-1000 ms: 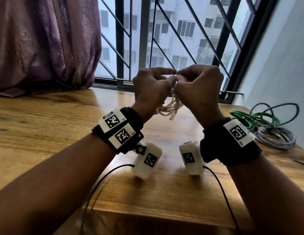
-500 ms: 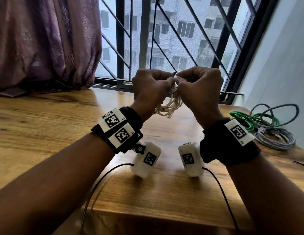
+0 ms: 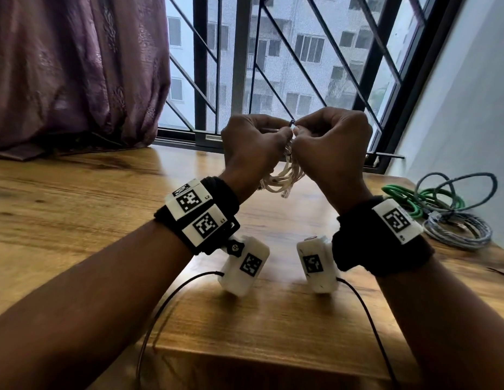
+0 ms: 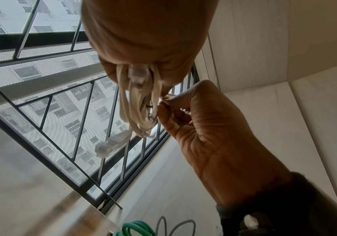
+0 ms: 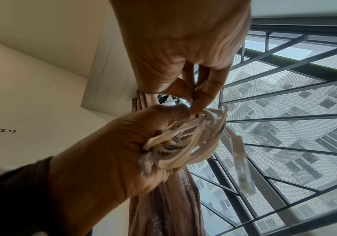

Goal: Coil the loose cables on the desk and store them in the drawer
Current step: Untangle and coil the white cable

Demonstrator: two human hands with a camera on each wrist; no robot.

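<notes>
Both fists up over the desk (image 3: 76, 220), left hand (image 3: 251, 147) curled round the white cable (image 3: 284, 178) bundle, right hand (image 3: 332, 144) pinching something tiny at its top, probably a tie to keep the loops together. Barely any change from a second ago, just slightly lower. Other cables (image 3: 453, 220) waiting far right.

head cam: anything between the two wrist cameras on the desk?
Nothing: bare wooden desk shows between the left wrist camera and the right wrist camera, in the head view.
</notes>
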